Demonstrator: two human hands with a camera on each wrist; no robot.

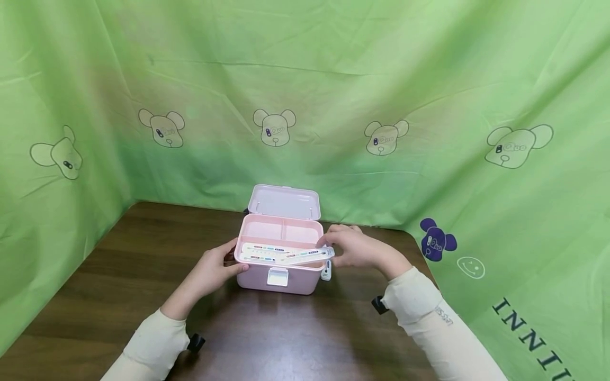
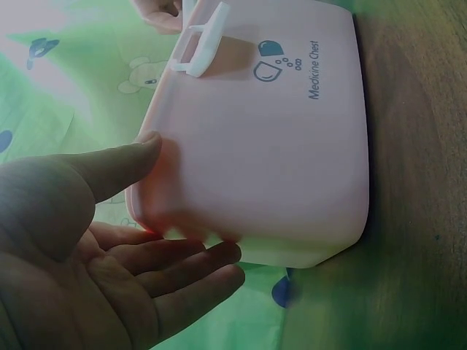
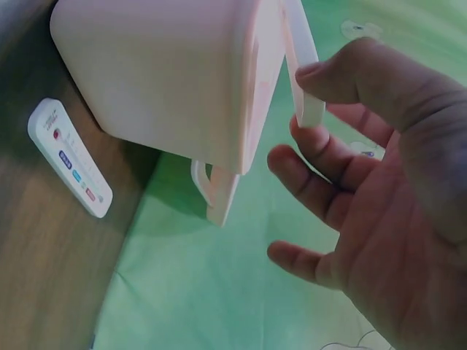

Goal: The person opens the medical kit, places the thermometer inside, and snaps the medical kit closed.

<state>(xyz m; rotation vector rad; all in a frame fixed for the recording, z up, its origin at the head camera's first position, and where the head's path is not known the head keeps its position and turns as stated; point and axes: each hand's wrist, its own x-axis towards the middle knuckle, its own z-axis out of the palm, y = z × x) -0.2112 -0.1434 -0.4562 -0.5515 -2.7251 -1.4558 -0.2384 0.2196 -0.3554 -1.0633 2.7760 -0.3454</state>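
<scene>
"Reaching over the worktop (image 1: 267, 341) are two pale sleeves (image 1: 154, 338). What's the left hand (image 1: 209, 272) doing?"

"Resting against the pink box (image 2: 255, 160) at its near left corner: thumb on the front, which reads 'Medicine Chest', other fingers loosely straight by the side. The white clasp (image 1: 278, 277) on the front tips outward."

"And the right hand (image 1: 355, 247)?"

"Pinching one end of a white strip (image 1: 305, 257) that slants over the front compartment (image 1: 316, 264), where more strips (image 1: 254, 248) lie."

"Any outside?"

"One loose strip (image 3: 69, 157) lies on the worktop, just beside the box's right side. Its smallest print is unreadable."

"Farther back?"

"Two rear compartments (image 1: 262, 228), then the raised lid (image 1: 284, 202), leaning back. Behind everything hangs a green curtain (image 1: 333, 69) printed with cartoon heads."
</scene>
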